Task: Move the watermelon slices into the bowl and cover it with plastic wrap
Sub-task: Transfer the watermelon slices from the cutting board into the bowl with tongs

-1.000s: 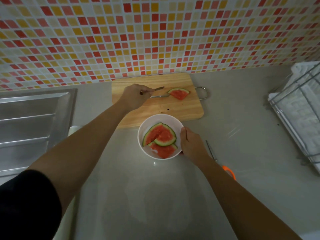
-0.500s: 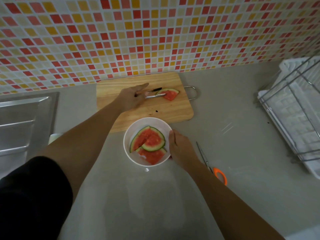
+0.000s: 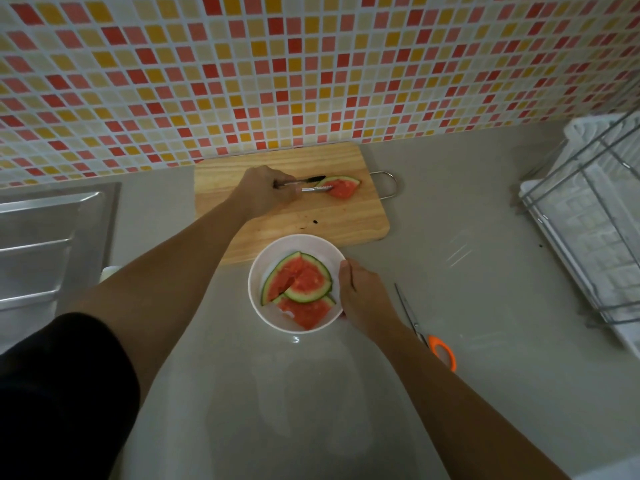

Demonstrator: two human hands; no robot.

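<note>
Near cutting board's far edge, left hand grip clenched on tongs touching watermelon slice, right hand grasping bowl rim, scissors beside.

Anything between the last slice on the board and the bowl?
Nothing visible. Only bare cutting board lies between the slice and the bowl. The left hand has tongs at the slice; the right hand holds the bowl's right rim, off that path.
</note>
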